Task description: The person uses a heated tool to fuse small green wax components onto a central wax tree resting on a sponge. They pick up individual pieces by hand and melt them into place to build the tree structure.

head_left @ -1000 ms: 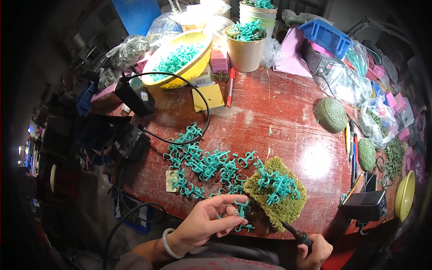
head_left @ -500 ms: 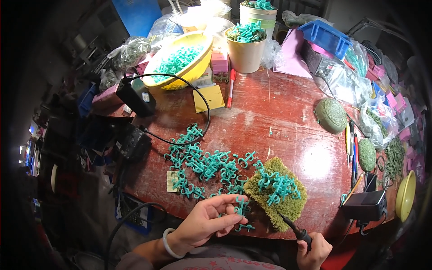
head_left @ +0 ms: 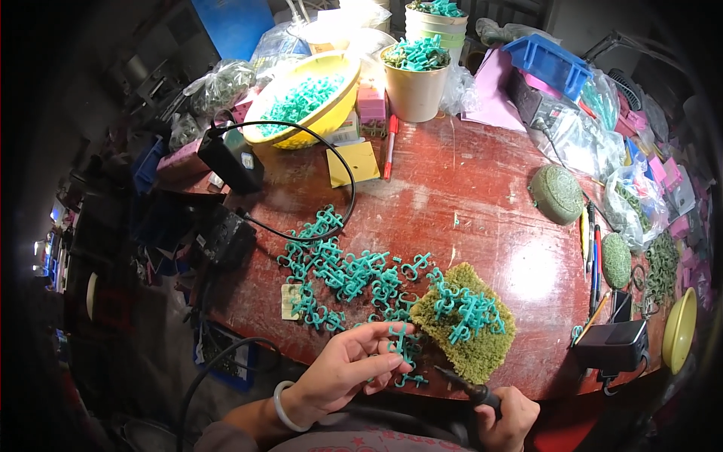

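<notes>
Red table (head_left: 467,181), right hand (head_left: 509,420) clamped round slanted tool (head_left: 480,392), tip forward-left, left hand (head_left: 340,369) pinching teal piece (head_left: 398,341)

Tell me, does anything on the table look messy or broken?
The red tabletop looks worn, with pale scuffs and scratches. Also, many teal pieces lie loose in a jumble left of the yellow-green pad, not in a container, so they look a bit spilled.
</notes>
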The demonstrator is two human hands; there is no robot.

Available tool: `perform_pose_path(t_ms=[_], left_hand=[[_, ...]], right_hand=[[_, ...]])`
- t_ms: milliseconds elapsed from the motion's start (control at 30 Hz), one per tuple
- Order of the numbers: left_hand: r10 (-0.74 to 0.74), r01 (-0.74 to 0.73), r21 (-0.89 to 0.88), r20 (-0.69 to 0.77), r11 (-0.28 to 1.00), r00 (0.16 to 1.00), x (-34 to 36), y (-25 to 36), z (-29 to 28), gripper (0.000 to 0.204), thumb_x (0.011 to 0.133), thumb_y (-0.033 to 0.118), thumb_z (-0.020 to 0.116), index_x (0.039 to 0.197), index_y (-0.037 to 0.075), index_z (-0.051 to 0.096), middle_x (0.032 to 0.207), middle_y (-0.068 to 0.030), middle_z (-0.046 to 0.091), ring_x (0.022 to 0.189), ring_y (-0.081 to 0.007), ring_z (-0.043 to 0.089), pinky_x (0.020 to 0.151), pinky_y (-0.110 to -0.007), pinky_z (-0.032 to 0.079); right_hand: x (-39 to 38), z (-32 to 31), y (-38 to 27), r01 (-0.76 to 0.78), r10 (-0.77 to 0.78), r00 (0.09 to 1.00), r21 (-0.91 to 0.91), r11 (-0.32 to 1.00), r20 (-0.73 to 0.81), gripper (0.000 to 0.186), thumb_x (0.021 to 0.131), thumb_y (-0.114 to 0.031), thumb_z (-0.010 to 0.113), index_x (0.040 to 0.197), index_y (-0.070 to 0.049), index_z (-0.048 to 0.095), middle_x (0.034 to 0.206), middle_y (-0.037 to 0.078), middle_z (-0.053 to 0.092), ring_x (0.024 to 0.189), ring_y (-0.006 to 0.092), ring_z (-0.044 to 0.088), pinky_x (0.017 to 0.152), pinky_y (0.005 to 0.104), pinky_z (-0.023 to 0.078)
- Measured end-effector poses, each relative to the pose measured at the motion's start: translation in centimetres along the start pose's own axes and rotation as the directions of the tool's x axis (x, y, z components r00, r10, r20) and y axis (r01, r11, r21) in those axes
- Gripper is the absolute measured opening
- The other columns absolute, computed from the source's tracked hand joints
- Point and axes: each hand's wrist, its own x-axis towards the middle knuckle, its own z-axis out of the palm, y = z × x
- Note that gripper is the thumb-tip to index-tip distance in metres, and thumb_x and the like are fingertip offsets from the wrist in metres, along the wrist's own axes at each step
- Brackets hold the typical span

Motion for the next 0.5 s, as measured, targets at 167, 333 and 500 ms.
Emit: perform_pose_path(t_ms=[167,333,500], left_hand=[[0.018,-0.018,-0.011,-0.014,1.000,1.000,-0.1,-0.2,0.0,0.045,0.092,0.005,0.059,0.133,-0.003,0.043,0.080,-0.0037,0.057,0.074,-0.0083,0.058,0.052,-0.019,0.040],[0.011,-0.011,-0.009,0.013,1.000,1.000,0.1,-0.4,-0.4,0.046,0.092,0.005,0.059,0.134,-0.002,0.042,0.084,-0.0058,0.061,0.066,-0.0066,0.055,0.052,-0.019,0.041],[0.018,-0.014,-0.042,0.091,0.999,0.996,-0.2,0.1,-0.8,0.041,0.089,0.002,0.059,0.127,-0.001,0.045,0.090,-0.0108,0.063,0.066,-0.0076,0.056,0.051,-0.018,0.041]], right_hand=[[1.1,0.9,-0.8,0.028,-0.037,0.997,0.115,0.993,0.075,0.025,0.087,-0.027,0.066,0.084,-0.004,0.059,0.069,0.014,0.056,0.057,0.0332,0.056,0.052,0.0381,0.045],[1.2,1.1,-0.8,0.045,-0.048,0.995,0.043,0.998,0.092,0.028,0.087,-0.030,0.066,0.082,-0.004,0.058,0.066,0.014,0.052,0.054,0.0338,0.053,0.050,0.0390,0.043],[0.8,0.3,-0.6,0.014,-0.018,0.999,0.080,0.997,0.050,0.031,0.091,-0.034,0.060,0.083,-0.004,0.059,0.069,0.014,0.055,0.056,0.0335,0.055,0.051,0.0384,0.043]])
